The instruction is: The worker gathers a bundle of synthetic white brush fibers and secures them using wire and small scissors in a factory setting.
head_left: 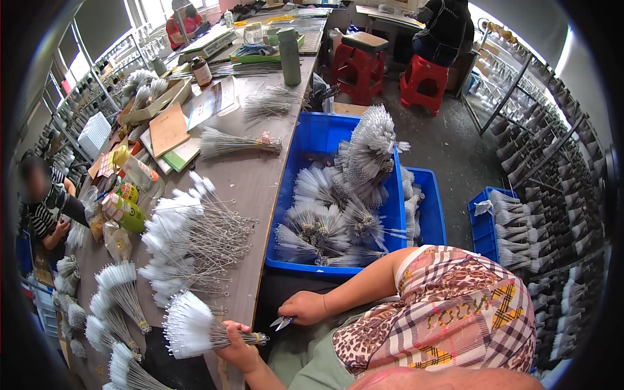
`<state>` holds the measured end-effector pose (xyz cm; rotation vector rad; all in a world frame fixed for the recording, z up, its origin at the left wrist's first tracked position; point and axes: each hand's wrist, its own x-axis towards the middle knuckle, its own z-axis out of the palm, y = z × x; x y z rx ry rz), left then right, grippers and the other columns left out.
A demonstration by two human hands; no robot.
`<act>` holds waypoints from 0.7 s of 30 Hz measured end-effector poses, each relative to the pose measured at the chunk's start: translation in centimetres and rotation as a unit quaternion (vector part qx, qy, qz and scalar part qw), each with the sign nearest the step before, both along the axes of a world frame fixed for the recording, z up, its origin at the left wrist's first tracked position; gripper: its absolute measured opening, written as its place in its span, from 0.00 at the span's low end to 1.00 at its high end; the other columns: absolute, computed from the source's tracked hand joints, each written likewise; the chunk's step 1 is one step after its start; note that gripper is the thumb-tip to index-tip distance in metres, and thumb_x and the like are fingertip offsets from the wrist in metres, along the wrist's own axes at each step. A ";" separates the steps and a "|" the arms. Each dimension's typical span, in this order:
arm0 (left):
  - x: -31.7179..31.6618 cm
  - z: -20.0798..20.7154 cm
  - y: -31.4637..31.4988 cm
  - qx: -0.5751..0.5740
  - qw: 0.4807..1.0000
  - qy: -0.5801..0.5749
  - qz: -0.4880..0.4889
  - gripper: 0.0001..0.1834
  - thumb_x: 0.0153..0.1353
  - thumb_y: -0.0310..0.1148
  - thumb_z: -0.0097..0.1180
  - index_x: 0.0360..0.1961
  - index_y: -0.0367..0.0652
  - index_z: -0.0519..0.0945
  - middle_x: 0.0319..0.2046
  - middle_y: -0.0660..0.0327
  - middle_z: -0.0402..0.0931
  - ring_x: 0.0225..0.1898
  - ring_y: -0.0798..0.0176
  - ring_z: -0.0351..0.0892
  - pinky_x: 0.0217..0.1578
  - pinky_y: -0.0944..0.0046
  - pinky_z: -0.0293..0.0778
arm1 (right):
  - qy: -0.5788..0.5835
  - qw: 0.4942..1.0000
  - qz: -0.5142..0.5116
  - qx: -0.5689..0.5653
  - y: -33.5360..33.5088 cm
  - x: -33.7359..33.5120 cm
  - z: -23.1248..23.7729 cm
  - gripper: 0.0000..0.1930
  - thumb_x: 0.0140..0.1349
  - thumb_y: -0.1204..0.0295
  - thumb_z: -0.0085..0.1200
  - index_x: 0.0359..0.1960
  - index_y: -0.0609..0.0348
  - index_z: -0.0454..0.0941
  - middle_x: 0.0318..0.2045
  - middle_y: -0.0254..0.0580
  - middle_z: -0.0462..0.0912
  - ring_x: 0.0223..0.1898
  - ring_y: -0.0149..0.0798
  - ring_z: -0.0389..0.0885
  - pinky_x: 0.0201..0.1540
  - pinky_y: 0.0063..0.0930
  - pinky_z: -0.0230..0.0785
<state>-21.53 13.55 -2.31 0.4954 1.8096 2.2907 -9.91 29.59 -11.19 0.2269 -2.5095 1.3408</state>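
My left hand [238,351] grips the wire stems of a bundle of white-bristled wire brushes [190,326] at the front edge of the table. The bristle heads point left, and the looped stem ends stick out to the right of my fingers, where a band seems to go round them. Over my lap, my right hand [304,307] is closed on a small pair of scissors [281,322], with the silver blades spread apart toward the bundle. A large pile of loose brushes [195,237] lies on the table just beyond the held bundle.
Tied brush bundles [120,292] stand along the table's left. A blue crate [398,221] of bundles adjoins the table on the right. Bottles [125,211] and papers [170,130] crowd the far side. Another person [49,201] sits across; red stools [424,81] stand beyond.
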 end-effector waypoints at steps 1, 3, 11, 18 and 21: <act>0.0 0.2 0.1 0.001 1.000 -0.002 -0.003 0.28 0.62 0.35 0.56 0.60 0.37 0.64 0.25 0.64 0.67 0.20 0.72 0.65 0.22 0.72 0.67 | -0.004 1.000 0.000 0.003 0.0 -0.1 -0.1 0.09 0.51 0.73 0.55 0.33 0.56 0.70 0.25 0.47 0.76 0.30 0.55 0.76 0.31 0.46 0.69; 0.1 0.7 0.4 -0.001 1.000 -0.004 -0.008 0.28 0.62 0.34 0.56 0.60 0.37 0.64 0.25 0.64 0.67 0.20 0.72 0.65 0.22 0.72 0.67 | -0.007 1.000 -0.003 0.003 0.1 -0.2 -0.2 0.09 0.51 0.73 0.55 0.33 0.56 0.70 0.25 0.47 0.76 0.30 0.55 0.76 0.31 0.46 0.69; 0.3 1.4 0.8 -0.014 1.000 0.004 -0.006 0.26 0.63 0.31 0.51 0.62 0.39 0.63 0.24 0.65 0.66 0.21 0.73 0.64 0.22 0.74 0.65 | 0.002 1.000 -0.011 -0.003 0.1 -0.1 0.3 0.08 0.51 0.72 0.55 0.32 0.55 0.71 0.26 0.47 0.76 0.31 0.54 0.77 0.31 0.46 0.69; 1.1 1.9 1.6 -0.041 0.999 0.005 -0.020 0.26 0.63 0.31 0.50 0.62 0.39 0.63 0.24 0.65 0.66 0.21 0.73 0.64 0.22 0.74 0.66 | 0.022 1.000 -0.021 0.009 0.7 0.9 0.0 0.08 0.53 0.72 0.55 0.35 0.57 0.71 0.26 0.46 0.77 0.30 0.53 0.77 0.30 0.44 0.69; 0.8 1.6 1.7 -0.062 0.998 0.003 -0.011 0.26 0.63 0.31 0.50 0.61 0.38 0.64 0.24 0.65 0.66 0.21 0.73 0.65 0.22 0.74 0.66 | 0.005 0.999 -0.027 -0.017 0.6 0.7 0.4 0.08 0.50 0.73 0.55 0.31 0.56 0.71 0.26 0.47 0.77 0.31 0.54 0.77 0.32 0.46 0.70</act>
